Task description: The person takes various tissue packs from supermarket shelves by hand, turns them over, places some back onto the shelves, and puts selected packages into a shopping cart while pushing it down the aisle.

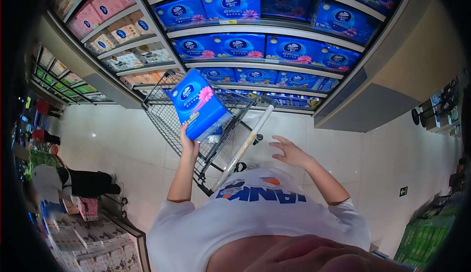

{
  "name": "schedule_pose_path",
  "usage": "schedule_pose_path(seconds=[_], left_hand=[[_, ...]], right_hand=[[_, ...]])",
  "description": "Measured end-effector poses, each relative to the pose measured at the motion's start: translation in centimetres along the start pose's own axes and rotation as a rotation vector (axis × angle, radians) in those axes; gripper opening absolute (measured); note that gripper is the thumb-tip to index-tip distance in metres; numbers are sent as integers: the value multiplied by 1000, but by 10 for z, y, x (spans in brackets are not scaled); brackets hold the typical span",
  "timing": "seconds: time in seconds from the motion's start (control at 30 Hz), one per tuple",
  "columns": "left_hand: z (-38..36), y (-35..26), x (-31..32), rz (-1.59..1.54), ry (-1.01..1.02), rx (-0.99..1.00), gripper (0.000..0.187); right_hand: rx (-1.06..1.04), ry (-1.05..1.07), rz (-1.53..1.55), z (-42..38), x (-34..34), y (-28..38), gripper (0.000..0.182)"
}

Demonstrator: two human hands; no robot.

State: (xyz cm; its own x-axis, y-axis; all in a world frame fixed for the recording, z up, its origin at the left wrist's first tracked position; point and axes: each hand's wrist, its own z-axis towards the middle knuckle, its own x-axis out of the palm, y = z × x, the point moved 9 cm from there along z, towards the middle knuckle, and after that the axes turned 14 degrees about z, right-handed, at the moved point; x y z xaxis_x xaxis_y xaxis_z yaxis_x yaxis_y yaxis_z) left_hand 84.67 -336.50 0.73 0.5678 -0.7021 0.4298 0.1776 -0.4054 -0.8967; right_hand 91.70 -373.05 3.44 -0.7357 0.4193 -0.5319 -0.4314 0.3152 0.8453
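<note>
A blue tissue pack [198, 102] with a pink flower on its front is tilted above the wire shopping cart [167, 120]. My left hand [189, 142] grips the pack at its lower left end. To the right of the cart's white handle [245, 147], my right hand [289, 151] hovers with its fingers apart and holds nothing. Below the pack, a small part of another blue and clear package [214, 138] shows in the cart; the rest of it is hidden.
Shelves [221, 30] full of blue tissue packs stand ahead, with pink packs [105, 4] at the left. A pillar [363, 105] is on the right. At the lower left are a person in dark trousers [93, 183] and a stacked display [105, 235]. Green boxes [427, 240] stand lower right.
</note>
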Motion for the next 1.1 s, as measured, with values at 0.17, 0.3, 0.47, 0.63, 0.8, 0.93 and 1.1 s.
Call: schedule_pose_path(seconds=[0.17, 0.3, 0.47, 0.63, 0.8, 0.93, 1.1], left_hand=[[32, 77, -74, -129, -133, -338, 61], [52, 139, -142, 562, -228, -445, 74], [15, 167, -125, 1241, 178, -397, 75], [-62, 159, -113, 942, 136, -508, 67], [-87, 137, -112, 1244, 64, -457, 67], [-97, 106, -96, 1511, 50, -292, 69], [-91, 90, -123, 1827, 32, -355, 55]], right_hand=[[9, 73, 93, -10, 60, -38, 48], [-37, -51, 217, 17, 57, -38, 51], [353, -278, 708, 62, 60, -88, 62], [590, -437, 1137, 121, 111, -126, 60], [455, -879, 1347, 128, 112, -123, 35], [456, -896, 1383, 140, 120, -112, 29], [388, -759, 1351, 156, 130, -96, 30]])
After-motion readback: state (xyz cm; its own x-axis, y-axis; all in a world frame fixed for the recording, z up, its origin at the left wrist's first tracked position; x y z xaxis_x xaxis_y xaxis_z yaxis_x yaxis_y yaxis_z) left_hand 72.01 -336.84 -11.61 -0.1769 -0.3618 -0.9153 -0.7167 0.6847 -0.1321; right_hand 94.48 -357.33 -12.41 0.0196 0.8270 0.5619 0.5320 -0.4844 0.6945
